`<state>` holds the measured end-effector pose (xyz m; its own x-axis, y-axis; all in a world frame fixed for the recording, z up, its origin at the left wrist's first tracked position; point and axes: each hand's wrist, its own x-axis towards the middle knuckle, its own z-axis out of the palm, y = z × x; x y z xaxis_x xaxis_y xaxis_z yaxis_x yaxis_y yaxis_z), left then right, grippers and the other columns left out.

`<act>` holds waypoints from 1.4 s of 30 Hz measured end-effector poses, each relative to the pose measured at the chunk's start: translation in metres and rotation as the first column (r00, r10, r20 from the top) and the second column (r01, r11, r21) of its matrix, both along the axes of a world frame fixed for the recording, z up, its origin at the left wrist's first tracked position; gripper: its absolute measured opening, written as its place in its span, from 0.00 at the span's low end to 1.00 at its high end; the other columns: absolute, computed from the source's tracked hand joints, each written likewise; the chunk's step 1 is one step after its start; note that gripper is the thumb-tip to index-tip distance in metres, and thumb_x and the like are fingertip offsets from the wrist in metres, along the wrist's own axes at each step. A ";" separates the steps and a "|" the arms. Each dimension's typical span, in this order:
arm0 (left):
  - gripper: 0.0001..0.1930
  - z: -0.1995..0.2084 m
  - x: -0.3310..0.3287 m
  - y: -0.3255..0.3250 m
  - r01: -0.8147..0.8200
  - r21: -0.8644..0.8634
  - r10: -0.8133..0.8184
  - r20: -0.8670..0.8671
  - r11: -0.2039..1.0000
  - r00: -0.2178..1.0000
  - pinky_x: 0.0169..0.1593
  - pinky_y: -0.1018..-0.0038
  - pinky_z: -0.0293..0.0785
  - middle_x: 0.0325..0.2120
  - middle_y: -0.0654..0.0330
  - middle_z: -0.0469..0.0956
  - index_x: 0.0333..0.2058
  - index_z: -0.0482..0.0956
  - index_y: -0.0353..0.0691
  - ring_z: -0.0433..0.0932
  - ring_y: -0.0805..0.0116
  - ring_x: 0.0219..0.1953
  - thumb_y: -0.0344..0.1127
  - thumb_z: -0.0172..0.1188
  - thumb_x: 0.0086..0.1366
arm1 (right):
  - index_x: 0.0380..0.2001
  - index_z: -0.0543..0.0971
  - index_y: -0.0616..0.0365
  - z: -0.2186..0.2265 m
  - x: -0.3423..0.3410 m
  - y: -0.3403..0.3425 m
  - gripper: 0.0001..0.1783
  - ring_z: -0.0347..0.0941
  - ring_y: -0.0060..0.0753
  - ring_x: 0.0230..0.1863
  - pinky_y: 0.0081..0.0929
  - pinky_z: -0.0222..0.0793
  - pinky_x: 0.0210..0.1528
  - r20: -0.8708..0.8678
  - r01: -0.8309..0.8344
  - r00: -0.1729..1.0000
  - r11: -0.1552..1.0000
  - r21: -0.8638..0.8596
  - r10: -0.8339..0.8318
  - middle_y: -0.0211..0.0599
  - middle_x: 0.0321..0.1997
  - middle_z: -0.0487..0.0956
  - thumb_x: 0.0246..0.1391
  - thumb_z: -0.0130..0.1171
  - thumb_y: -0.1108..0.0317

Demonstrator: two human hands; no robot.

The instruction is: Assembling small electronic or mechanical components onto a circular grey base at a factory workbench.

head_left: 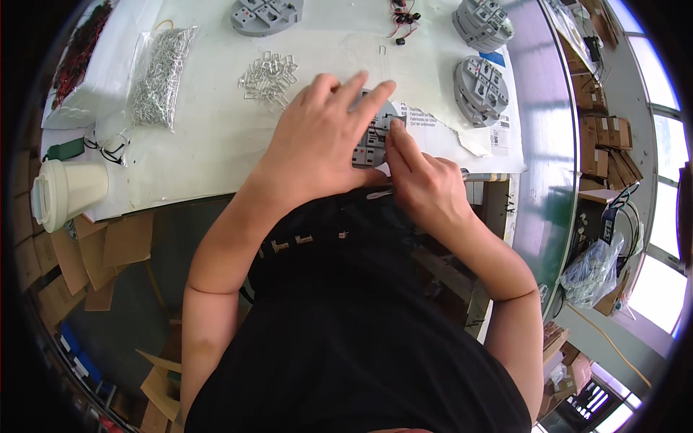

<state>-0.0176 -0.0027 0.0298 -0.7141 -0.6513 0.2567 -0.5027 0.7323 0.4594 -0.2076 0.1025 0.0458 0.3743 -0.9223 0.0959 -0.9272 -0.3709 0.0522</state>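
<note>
A grey round plastic base [369,148] with small slots and coloured dots lies on the table in front of me, partly covered by my hands. My left hand [310,141] spans it from the left, its thumb at the near edge and its fingers spread over the far side, holding it. At the base's right side, my right hand [426,177] has thumb and fingertips pinched together; what they hold is hidden. A small dark piece shows just by those fingertips. Beyond the left hand lies a pile of bent metal wire clips [268,78].
A clear bag of metal clips [162,79] lies at the left, near a white lidded container [72,189]. Stacked grey round bases [481,90] stand at the right. Another base [266,16] and small black parts with red wires [404,20] lie at the back. Torn printed paper [440,130] lies beneath.
</note>
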 end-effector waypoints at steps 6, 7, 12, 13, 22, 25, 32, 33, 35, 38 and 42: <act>0.48 0.021 0.001 0.001 0.058 -0.086 -0.059 -0.007 0.995 0.998 0.57 0.56 0.80 0.61 0.55 0.71 0.66 0.72 0.46 0.74 0.51 0.57 0.45 0.84 0.45 | 0.43 0.86 0.65 0.035 -0.027 -0.010 0.08 0.77 0.33 0.25 0.28 0.75 0.29 0.736 0.155 0.677 0.980 -0.128 -0.011 0.42 0.44 0.87 0.62 0.66 0.74; 0.48 0.015 0.002 0.001 0.017 -0.070 -0.028 -0.147 0.997 0.989 0.58 0.56 0.80 0.61 0.54 0.70 0.66 0.72 0.46 0.74 0.50 0.58 0.43 0.84 0.45 | 0.42 0.87 0.64 0.047 -0.027 -0.010 0.08 0.74 0.33 0.22 0.28 0.73 0.29 0.809 0.255 0.587 0.954 -0.158 -0.023 0.41 0.42 0.87 0.62 0.67 0.72; 0.49 -0.019 0.014 0.016 -0.062 0.103 0.098 -0.397 0.993 0.913 0.59 0.57 0.80 0.60 0.47 0.69 0.67 0.70 0.45 0.74 0.47 0.60 0.36 0.85 0.45 | 0.40 0.87 0.64 0.037 -0.045 -0.101 0.11 0.78 0.49 0.28 0.35 0.74 0.35 0.643 0.239 0.737 0.970 0.040 -0.208 0.44 0.35 0.87 0.61 0.69 0.66; 0.50 -0.020 0.015 0.017 -0.062 0.166 0.124 -0.393 0.984 0.911 0.60 0.57 0.80 0.60 0.45 0.69 0.68 0.69 0.45 0.74 0.46 0.60 0.34 0.85 0.45 | 0.40 0.87 0.64 0.027 -0.052 -0.117 0.11 0.78 0.49 0.28 0.35 0.74 0.35 0.648 0.246 0.732 0.969 0.035 -0.210 0.44 0.35 0.87 0.61 0.69 0.66; 0.56 -0.013 0.033 0.005 -0.034 0.397 0.177 -0.330 0.917 0.927 0.61 0.58 0.78 0.61 0.45 0.72 0.72 0.66 0.42 0.77 0.46 0.60 0.39 0.87 0.44 | 0.38 0.85 0.64 0.048 -0.027 -0.118 0.19 0.82 0.56 0.35 0.48 0.75 0.40 0.516 0.232 0.797 0.948 0.219 -0.315 0.50 0.31 0.85 0.63 0.67 0.56; 0.56 -0.016 0.031 0.004 -0.079 0.357 0.189 -0.286 0.931 0.939 0.60 0.57 0.78 0.56 0.48 0.78 0.71 0.68 0.40 0.79 0.48 0.56 0.42 0.88 0.42 | 0.38 0.84 0.63 0.047 -0.015 -0.088 0.17 0.81 0.57 0.35 0.49 0.74 0.39 0.562 0.181 0.757 0.933 0.311 -0.334 0.50 0.29 0.83 0.65 0.66 0.57; 0.55 -0.024 0.025 0.006 -0.119 0.332 0.224 -0.300 0.936 0.927 0.55 0.59 0.79 0.44 0.52 0.82 0.69 0.70 0.40 0.80 0.52 0.48 0.46 0.88 0.42 | 0.37 0.82 0.61 0.029 -0.008 -0.059 0.11 0.80 0.48 0.37 0.44 0.73 0.35 0.625 -0.145 0.780 0.981 0.129 0.033 0.46 0.29 0.81 0.68 0.62 0.63; 0.55 -0.024 0.026 0.006 -0.113 0.330 0.222 -0.314 0.937 0.923 0.55 0.57 0.78 0.41 0.52 0.83 0.69 0.70 0.40 0.80 0.50 0.48 0.48 0.88 0.43 | 0.35 0.80 0.60 0.032 -0.004 -0.057 0.10 0.80 0.48 0.35 0.44 0.74 0.34 0.495 -0.105 0.868 0.986 0.129 0.028 0.44 0.28 0.81 0.67 0.62 0.63; 0.55 -0.025 0.027 0.006 -0.114 0.328 0.220 -0.308 0.938 0.926 0.55 0.57 0.78 0.41 0.52 0.83 0.69 0.70 0.40 0.80 0.50 0.48 0.49 0.87 0.43 | 0.33 0.78 0.58 0.037 0.002 -0.056 0.09 0.82 0.49 0.33 0.46 0.75 0.32 0.201 -0.029 0.980 0.994 0.109 0.006 0.42 0.26 0.81 0.65 0.63 0.65; 0.55 -0.027 0.027 0.006 -0.112 0.322 0.212 -0.297 0.940 0.931 0.54 0.57 0.78 0.41 0.52 0.83 0.70 0.69 0.40 0.80 0.51 0.48 0.50 0.87 0.44 | 0.32 0.77 0.56 0.035 0.006 -0.060 0.10 0.83 0.47 0.30 0.43 0.75 0.29 0.165 -0.008 0.986 0.988 0.156 -0.018 0.39 0.25 0.81 0.64 0.64 0.64; 0.56 -0.025 0.027 0.007 -0.114 0.320 0.212 -0.291 0.941 0.933 0.54 0.57 0.78 0.41 0.52 0.83 0.70 0.69 0.40 0.80 0.51 0.48 0.49 0.87 0.43 | 0.31 0.78 0.55 0.027 0.007 -0.064 0.10 0.81 0.51 0.27 0.44 0.73 0.28 0.144 0.000 0.989 0.981 0.192 -0.028 0.39 0.25 0.81 0.64 0.64 0.64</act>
<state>0.0093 0.0044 0.0044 -0.5044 -0.8320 0.2310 -0.3953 0.4603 0.7949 -0.2010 0.0382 0.0730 0.3566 -0.9338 -0.0300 -0.9247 -0.3482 -0.1543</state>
